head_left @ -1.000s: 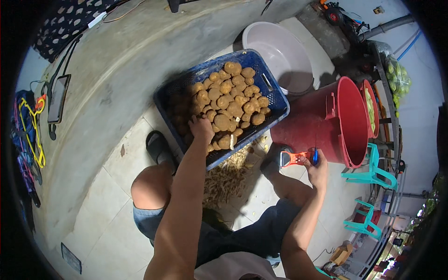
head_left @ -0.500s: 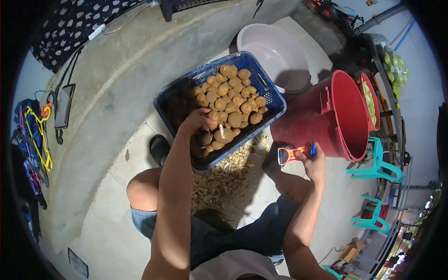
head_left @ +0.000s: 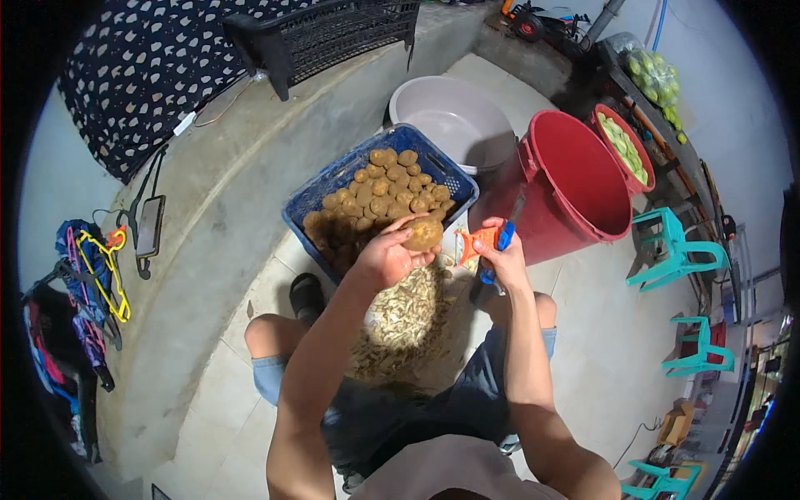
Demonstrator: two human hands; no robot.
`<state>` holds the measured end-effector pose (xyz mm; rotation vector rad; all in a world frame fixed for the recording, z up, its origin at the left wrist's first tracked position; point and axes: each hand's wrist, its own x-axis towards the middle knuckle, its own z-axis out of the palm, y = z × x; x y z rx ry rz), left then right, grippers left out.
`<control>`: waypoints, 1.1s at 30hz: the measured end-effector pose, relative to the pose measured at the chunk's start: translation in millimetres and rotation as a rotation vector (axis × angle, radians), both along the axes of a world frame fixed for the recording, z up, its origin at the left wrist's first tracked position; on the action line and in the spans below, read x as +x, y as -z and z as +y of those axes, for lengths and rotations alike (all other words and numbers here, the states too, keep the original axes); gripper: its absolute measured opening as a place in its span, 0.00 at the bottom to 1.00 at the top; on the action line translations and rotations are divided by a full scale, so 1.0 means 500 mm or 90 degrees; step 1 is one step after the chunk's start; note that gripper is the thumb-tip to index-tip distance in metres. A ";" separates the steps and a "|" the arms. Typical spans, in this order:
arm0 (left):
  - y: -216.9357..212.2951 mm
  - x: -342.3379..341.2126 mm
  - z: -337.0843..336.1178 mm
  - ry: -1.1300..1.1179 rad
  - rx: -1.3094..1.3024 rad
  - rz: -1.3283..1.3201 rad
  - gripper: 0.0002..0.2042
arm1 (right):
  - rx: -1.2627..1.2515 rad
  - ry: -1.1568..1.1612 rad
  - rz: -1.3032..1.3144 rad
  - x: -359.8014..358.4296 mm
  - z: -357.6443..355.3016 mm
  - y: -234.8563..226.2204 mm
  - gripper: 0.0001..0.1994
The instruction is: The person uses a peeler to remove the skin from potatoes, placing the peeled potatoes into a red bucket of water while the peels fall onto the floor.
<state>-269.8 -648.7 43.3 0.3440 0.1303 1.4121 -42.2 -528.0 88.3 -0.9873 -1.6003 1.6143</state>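
Left hand: curled around one brown, unpeeled potato, fingers wrapped under and behind it, holding it up over the lap.
Right hand: closed on an orange-and-blue peeler, its head pointing toward the potato, just to the right of it and not yet touching as far as the view shows.
Potato in the grip: skin looks whole and brown; no pale peeled patch shows, so I judge the peeling of this one has not begun.
Below the grip: a heap of pale peelings lies on the floor between the knees, which suggests a good many potatoes are already done.
Just beyond the grip: a blue plastic crate holds a mound of unpeeled potatoes; it is more than half full, so much of the work is left.
Right of the grip: a large red bucket stands beside the peeler hand; its inside shows red wall only, and whether peeled potatoes lie at its bottom I cannot tell.
Beyond the crate: a grey plastic basin, seemingly empty.
Far right: a smaller red tub of pale green pieces, well apart from the hands.
Progress, as a judgement: somewhere in the middle, one fresh potato in hand, many waiting.
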 end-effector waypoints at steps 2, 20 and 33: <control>-0.016 0.042 -0.025 -0.048 -0.057 0.114 0.24 | -0.006 0.009 -0.003 0.009 -0.011 0.007 0.22; 0.001 0.062 -0.148 -0.139 -0.037 0.484 0.33 | 0.207 -0.126 -0.025 -0.005 -0.055 0.014 0.19; -0.022 0.093 -0.122 -0.090 -0.008 0.458 0.35 | 0.150 -0.066 -0.083 0.040 0.003 0.045 0.22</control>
